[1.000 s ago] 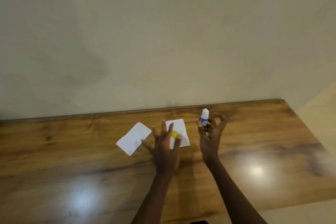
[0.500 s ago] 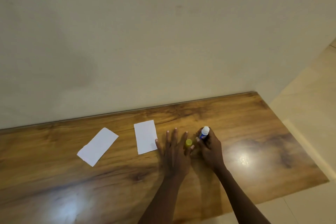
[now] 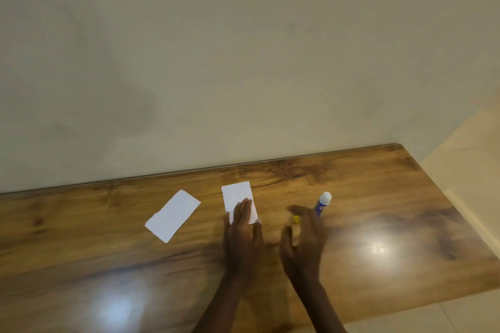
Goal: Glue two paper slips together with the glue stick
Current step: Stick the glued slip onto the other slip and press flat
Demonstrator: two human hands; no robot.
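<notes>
Two white paper slips lie on the wooden table (image 3: 378,197). The left slip (image 3: 173,215) sits alone and at an angle. My left hand (image 3: 243,232) rests flat, fingers together, with its fingertips on the near end of the right slip (image 3: 238,197). A blue glue stick (image 3: 322,203) with its white tip bared stands upright on the table, just beyond my right hand (image 3: 303,238). That hand is blurred, fingers spread and holding nothing. A small yellow cap (image 3: 297,219) lies on the table, partly hidden by my right fingers.
The table's back edge meets a plain wall (image 3: 243,62). Its right edge (image 3: 454,203) drops to a pale tiled floor. Bright light spots glare on the tabletop.
My right hand has let go of the glue stick, which now stands on its own. My left hand has moved left from the yellow cap onto the right slip.
</notes>
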